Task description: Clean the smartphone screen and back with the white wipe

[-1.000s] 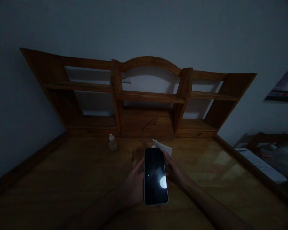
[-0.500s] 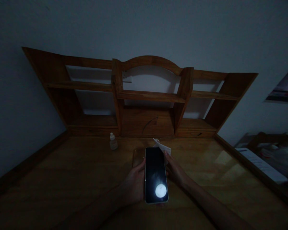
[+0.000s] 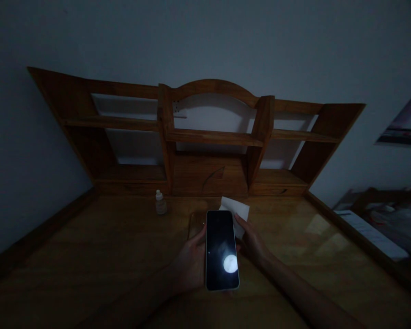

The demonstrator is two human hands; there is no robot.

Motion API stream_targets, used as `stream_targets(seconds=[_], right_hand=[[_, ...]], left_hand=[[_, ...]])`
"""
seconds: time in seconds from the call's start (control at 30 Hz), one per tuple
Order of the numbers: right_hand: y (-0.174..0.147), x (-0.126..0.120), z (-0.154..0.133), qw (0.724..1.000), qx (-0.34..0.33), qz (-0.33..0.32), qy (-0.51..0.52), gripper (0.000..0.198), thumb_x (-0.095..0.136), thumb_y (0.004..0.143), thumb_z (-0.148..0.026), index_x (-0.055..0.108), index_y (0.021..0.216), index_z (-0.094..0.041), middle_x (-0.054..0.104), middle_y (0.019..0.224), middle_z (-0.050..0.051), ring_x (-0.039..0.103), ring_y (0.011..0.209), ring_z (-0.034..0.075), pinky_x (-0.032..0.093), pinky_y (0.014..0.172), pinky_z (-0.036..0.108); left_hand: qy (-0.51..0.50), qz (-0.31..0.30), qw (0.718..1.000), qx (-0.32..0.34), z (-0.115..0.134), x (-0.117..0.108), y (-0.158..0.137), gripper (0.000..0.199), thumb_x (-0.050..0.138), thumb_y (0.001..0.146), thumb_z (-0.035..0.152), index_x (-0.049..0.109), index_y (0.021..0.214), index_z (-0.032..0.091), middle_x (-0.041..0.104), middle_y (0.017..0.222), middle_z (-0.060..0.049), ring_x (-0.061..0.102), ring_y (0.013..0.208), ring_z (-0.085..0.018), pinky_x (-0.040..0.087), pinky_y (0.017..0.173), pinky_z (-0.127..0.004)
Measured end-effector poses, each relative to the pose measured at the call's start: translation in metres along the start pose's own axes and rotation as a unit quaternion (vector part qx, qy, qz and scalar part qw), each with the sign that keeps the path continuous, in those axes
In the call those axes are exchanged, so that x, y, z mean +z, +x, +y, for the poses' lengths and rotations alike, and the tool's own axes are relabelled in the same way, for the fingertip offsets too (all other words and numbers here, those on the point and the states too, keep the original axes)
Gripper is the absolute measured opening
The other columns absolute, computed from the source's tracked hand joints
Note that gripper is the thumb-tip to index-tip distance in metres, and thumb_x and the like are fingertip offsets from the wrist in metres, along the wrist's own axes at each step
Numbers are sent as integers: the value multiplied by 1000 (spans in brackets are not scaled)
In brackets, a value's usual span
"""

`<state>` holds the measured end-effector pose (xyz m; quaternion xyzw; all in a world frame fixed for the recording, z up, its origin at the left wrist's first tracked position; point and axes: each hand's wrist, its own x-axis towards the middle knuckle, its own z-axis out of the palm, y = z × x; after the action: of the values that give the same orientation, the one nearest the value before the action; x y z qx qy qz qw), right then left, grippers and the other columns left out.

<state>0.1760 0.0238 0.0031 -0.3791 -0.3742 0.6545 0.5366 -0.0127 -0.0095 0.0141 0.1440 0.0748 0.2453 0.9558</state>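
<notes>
A smartphone point(image 3: 221, 242) with a dark screen is held screen-up over the desk, a round bright reflection near its lower right corner. My left hand point(image 3: 193, 260) grips its left edge, thumb along the side and the other fingers hidden beneath. At the phone's upper right, my right hand point(image 3: 251, 238) pinches a white cloth or tissue point(image 3: 238, 211) between thumb and fingers. Part of that white sheet lies behind the phone. Under and behind the phone, a flat brown object point(image 3: 196, 223) rests on the desk, mostly covered.
A small dropper-type bottle point(image 3: 160, 204) stands on the wooden desk point(image 3: 123, 242), left of the phone. Along the back runs a wooden shelf unit point(image 3: 214, 136) against the wall. White papers point(image 3: 371, 233) lie beyond the desk's right edge, near a wooden chair back point(image 3: 380, 198).
My right hand has shifted slightly right, and the white sheet has opened out, showing a broader face beside the phone. The phone and my left hand stay almost in place.
</notes>
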Motion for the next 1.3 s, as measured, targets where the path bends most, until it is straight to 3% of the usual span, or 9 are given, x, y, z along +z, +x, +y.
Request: stream_targets(seconds=[0.1, 0.47, 0.73, 0.9, 1.0, 1.3], right_hand=[[1, -1, 1, 1000, -10, 20, 7, 38, 74, 80, -50, 68, 102, -20, 68, 96, 6, 63, 84, 23, 48, 69, 29], [3, -4, 2, 999, 5, 39, 18, 40, 70, 82, -55, 66, 93, -16, 66, 81, 6, 62, 68, 22, 43, 51, 26], [9, -9, 2, 995, 11, 78, 59, 30, 74, 80, -44, 64, 88, -17, 66, 79, 5, 62, 68, 21, 49, 53, 27], [6, 0, -9, 992, 29, 38, 114, 29, 79, 76, -26, 65, 99, -15, 68, 95, 7, 66, 82, 21, 55, 67, 28], [4, 2, -12, 988, 59, 17, 142, 27, 77, 77, -20, 64, 101, -12, 68, 101, 9, 66, 86, 21, 56, 68, 27], [9, -2, -13, 979, 80, 42, 185, 28, 67, 90, -30, 63, 109, -9, 67, 105, 12, 66, 88, 20, 57, 77, 26]], left_hand=[[0, -5, 1000, -4, 1, 0, 0, 63, 33, 94, 64, 55, 128, 16, 61, 114, -16, 56, 110, -34, 37, 98, -54], [-4, -6, 1000, -10, 1, 4, -1, 69, 33, 92, 68, 57, 125, 12, 61, 115, -16, 54, 112, -36, 36, 98, -54], [12, 6, 1000, 1, 1, 2, -1, 71, 33, 92, 68, 58, 122, 9, 63, 111, -17, 54, 115, -35, 35, 101, -51], [-4, -5, 1000, 3, 2, 4, 0, 70, 32, 93, 66, 58, 121, 8, 62, 113, -19, 54, 113, -36, 34, 101, -53], [-11, -5, 1000, 4, 2, 3, 1, 70, 35, 92, 67, 58, 123, 9, 61, 114, -19, 55, 113, -36, 34, 100, -53], [-15, -18, 1000, -14, 0, 3, -1, 70, 34, 92, 67, 57, 124, 10, 61, 114, -19, 55, 113, -35, 35, 100, -52]])
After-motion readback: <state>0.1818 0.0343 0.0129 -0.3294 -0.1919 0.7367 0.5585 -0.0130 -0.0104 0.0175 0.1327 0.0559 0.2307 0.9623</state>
